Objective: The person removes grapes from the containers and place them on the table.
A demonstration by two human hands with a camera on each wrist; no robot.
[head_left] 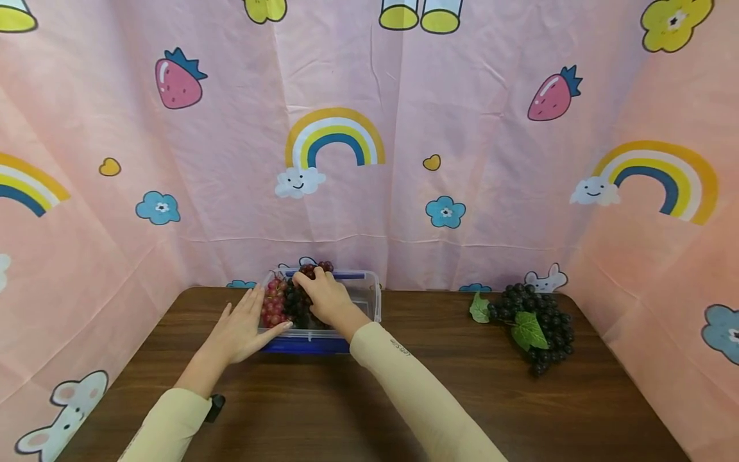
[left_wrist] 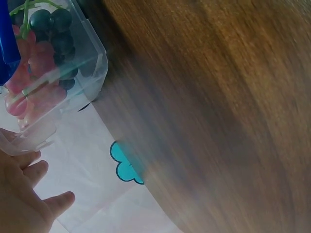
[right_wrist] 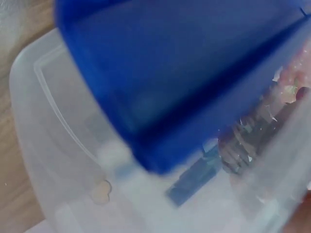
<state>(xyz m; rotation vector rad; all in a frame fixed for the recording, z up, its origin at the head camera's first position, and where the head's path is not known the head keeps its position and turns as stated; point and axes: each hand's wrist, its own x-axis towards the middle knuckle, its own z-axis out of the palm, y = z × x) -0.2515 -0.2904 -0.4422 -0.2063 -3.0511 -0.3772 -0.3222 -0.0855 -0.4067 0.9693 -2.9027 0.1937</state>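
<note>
A clear plastic box (head_left: 364, 296) with blue latches (head_left: 306, 346) stands near the back of the table. Inside, at its left, lie a bunch of pink-red grapes (head_left: 274, 303) and, beside it, a bunch of black grapes (head_left: 296, 301). My left hand (head_left: 238, 332) rests against the box's left front corner, fingers straight and thumb spread along the front rim. Reaching over the front wall, my right hand (head_left: 328, 298) grips a bunch of dark red grapes (head_left: 314, 267) at the back of the box. Part of that bunch is hidden behind the hand.
Another black grape bunch with green leaves (head_left: 531, 327) lies on the brown wooden table (head_left: 427, 385) at the right. A pink patterned cloth (head_left: 404, 212) hangs around the back and sides. The box's right part shows its bare floor.
</note>
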